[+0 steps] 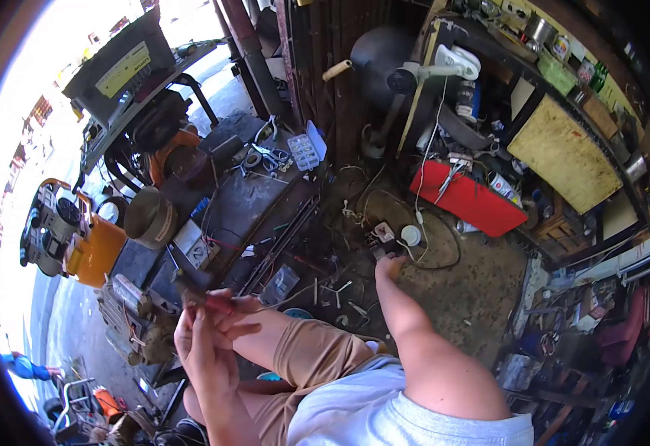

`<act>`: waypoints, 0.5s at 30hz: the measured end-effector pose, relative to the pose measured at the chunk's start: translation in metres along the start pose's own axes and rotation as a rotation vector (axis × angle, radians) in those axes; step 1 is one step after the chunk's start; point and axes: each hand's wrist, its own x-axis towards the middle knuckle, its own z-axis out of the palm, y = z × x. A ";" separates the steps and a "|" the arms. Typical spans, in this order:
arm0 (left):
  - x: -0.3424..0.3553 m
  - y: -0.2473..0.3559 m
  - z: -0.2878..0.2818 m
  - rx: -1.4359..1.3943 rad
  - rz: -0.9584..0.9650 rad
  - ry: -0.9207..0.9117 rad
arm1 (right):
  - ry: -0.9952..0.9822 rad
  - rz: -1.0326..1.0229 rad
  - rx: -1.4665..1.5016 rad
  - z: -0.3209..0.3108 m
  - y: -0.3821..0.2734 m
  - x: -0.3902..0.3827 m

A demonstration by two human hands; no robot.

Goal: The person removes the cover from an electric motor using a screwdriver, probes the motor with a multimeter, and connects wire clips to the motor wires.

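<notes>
Raised at the left, over my leg, my left hand (210,331) is closed round a red-handled tool (219,303). The dark end of this tool points up and left; its exact kind is unclear. A thin cord (295,295) shows beside the handle and leads right. My right arm stretches down to the floor, where my right hand (389,266) has its fingers closed at a small dark object beside a white-and-red socket box (383,232). What those fingers hold is hidden. A round white lid-like piece (410,236) lies right of that hand.
On the dark workbench (265,201) at left are a metal pot (150,217), pliers (269,157) and a compartment box (306,151). Loose cables (455,253) curl over the floor. A red panel (466,199) and cluttered shelf (567,152) stand right; a pedestal fan (388,67) behind.
</notes>
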 end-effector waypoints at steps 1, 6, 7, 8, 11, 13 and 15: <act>-0.003 0.006 -0.004 0.008 0.035 0.063 | 0.083 0.030 -0.005 0.002 -0.012 -0.022; -0.002 0.024 -0.009 0.040 0.080 -0.067 | -0.686 0.092 -0.596 -0.023 -0.005 -0.036; -0.002 0.025 -0.007 0.016 0.048 -0.096 | -0.689 0.115 -0.592 -0.027 0.001 -0.034; -0.002 0.025 -0.006 -0.007 0.016 -0.123 | -0.717 0.134 -0.655 -0.028 0.005 -0.030; -0.008 0.028 -0.014 0.073 0.058 -0.019 | -0.796 0.143 -0.778 -0.015 -0.024 -0.065; -0.005 0.022 -0.024 0.068 0.038 0.073 | -0.808 0.076 -0.822 -0.012 -0.005 -0.057; -0.001 0.020 -0.027 0.042 0.000 0.090 | -0.817 0.024 -0.858 -0.008 0.018 -0.051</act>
